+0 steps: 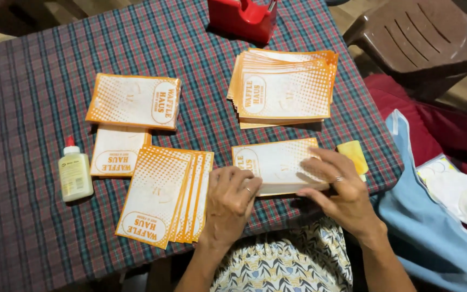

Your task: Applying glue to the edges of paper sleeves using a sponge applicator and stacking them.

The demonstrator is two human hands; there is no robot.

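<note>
Both hands press flat, fingers extended, on an orange-and-white paper bag [277, 162]: left hand [231, 203] at its near-left corner, right hand [339, 189] across its right end.

Orange-and-white dotted paper sleeves [285, 92] are laid on a red-green-blue plaid tablecloth [28, 108]; a red plastic tape dispenser [242, 19] is seen.

paper bag [277, 162] under both hands, near edge | bag stack [285, 89] behind | glue bottle [75, 174] far left | tape dispenser [242, 19] at back
</note>
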